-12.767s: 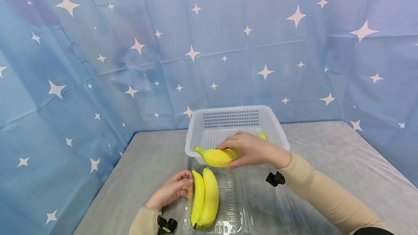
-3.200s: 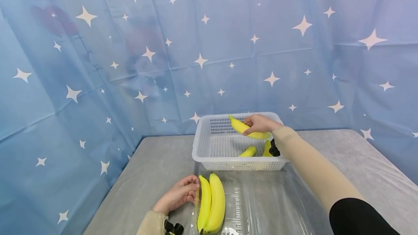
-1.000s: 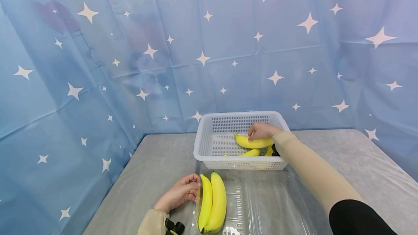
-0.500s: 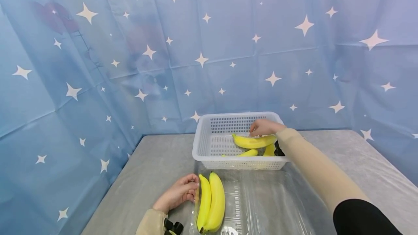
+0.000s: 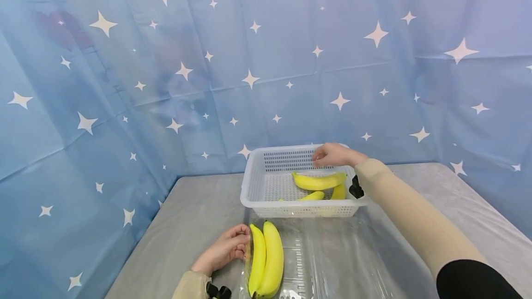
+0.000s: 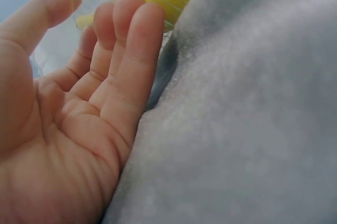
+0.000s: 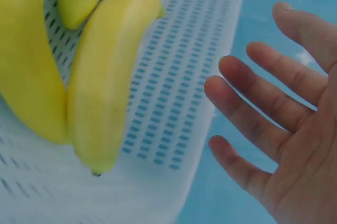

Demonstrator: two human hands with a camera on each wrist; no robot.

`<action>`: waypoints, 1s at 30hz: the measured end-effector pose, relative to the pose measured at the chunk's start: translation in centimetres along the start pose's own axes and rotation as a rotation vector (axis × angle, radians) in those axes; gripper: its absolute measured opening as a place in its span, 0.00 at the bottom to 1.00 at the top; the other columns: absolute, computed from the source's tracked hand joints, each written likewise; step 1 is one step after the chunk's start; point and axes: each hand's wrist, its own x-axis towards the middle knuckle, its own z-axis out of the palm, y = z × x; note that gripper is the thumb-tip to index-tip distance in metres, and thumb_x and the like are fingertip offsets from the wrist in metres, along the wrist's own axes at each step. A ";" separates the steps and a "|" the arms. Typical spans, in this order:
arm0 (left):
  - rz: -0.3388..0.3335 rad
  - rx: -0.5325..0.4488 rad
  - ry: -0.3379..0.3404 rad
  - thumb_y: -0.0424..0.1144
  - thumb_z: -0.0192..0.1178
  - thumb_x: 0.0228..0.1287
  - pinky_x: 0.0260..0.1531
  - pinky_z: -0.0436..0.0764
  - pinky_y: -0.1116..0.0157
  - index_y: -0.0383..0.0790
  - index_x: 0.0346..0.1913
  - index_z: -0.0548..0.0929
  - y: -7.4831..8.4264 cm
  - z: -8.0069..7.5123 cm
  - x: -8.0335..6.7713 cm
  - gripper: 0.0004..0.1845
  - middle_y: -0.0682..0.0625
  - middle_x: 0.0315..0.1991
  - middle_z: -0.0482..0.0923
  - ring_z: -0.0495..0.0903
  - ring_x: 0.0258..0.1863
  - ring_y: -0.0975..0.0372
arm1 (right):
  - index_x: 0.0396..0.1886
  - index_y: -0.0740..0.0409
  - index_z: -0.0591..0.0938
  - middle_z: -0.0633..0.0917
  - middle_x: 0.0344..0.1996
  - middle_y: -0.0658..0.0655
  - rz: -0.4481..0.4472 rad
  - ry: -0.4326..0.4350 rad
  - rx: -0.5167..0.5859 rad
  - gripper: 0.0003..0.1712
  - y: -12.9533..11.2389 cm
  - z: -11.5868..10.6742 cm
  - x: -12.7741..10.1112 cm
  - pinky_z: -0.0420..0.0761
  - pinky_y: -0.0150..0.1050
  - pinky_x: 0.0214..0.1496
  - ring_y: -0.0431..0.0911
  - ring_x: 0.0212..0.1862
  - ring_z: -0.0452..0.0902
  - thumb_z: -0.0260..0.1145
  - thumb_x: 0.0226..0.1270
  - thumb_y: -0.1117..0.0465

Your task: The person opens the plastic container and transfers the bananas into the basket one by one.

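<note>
Head view: basket's (image 5: pixel 255 183) front wall hides most of the two lower bananas (image 5: pixel 312 195), only tips show over the rim, and the banana pair (image 5: pixel 266 262) plus clear tray (image 5: pixel 332 262) run off the bottom edge. Left wrist cam: my left hand (image 6: pixel 68 124) fills the pic, cut at left & bottom, bananas just a blurred yellow bit up top. Right wrist cam: my right hand (image 7: pixel 284 124) is cropped at the right edge, basket bananas cut off top-left.
</note>
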 end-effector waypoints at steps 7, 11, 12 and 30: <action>0.004 0.002 -0.005 0.34 0.52 0.71 0.27 0.81 0.67 0.38 0.43 0.69 0.0 0.0 -0.3 0.04 0.52 0.27 0.72 0.77 0.23 0.65 | 0.54 0.56 0.82 0.84 0.47 0.53 -0.069 0.017 0.038 0.18 -2.6 0.4 -0.7 0.79 0.48 0.51 0.49 0.49 0.80 0.65 0.67 0.54; -0.001 0.005 -0.001 0.34 0.52 0.71 0.27 0.81 0.67 0.39 0.43 0.69 -0.1 0.0 -0.3 0.04 0.52 0.27 0.72 0.77 0.23 0.65 | 0.53 0.55 0.83 0.84 0.43 0.49 -0.138 0.018 0.033 0.18 -4.3 1.3 -1.5 0.80 0.47 0.50 0.45 0.46 0.80 0.65 0.67 0.54; -0.001 0.006 -0.002 0.34 0.52 0.71 0.27 0.81 0.67 0.39 0.43 0.69 -0.1 0.0 -0.3 0.03 0.52 0.27 0.72 0.77 0.23 0.65 | 0.53 0.54 0.83 0.84 0.43 0.48 -0.159 0.019 0.031 0.17 -4.8 1.5 -1.8 0.80 0.47 0.49 0.45 0.45 0.80 0.65 0.67 0.53; -0.016 0.004 0.002 0.37 0.53 0.72 0.26 0.80 0.67 0.39 0.43 0.69 0.1 0.0 0.0 0.05 0.52 0.27 0.72 0.77 0.23 0.64 | 0.55 0.53 0.80 0.83 0.45 0.46 -0.603 0.029 0.051 0.19 -12.4 6.7 -6.6 0.78 0.35 0.49 0.40 0.45 0.78 0.67 0.66 0.53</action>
